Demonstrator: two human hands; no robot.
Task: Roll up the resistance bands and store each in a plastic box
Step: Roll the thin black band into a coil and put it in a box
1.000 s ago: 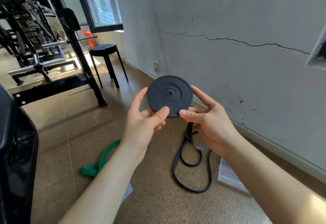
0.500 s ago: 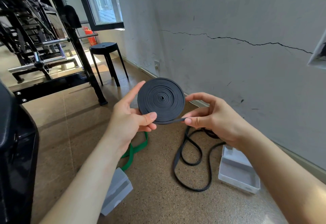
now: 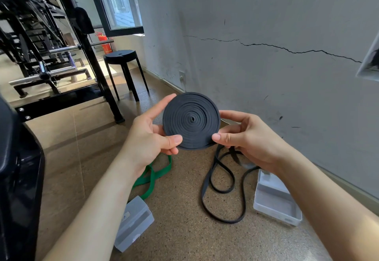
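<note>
Head view, centre frame: the right hand, which had drawn the tail out taut, now pinched it back against the flat black rubber band coil, the left hand gripping the opposite rim. Another wrap was on, but loose black strap hung away toward lower centre, so rolling wasn't finished.

A single wide-angle view from the person's head looks forward and down, close on the left hand, right hand and rolled black band at frame centre; floor fills the lower half, wall the upper right.
</note>
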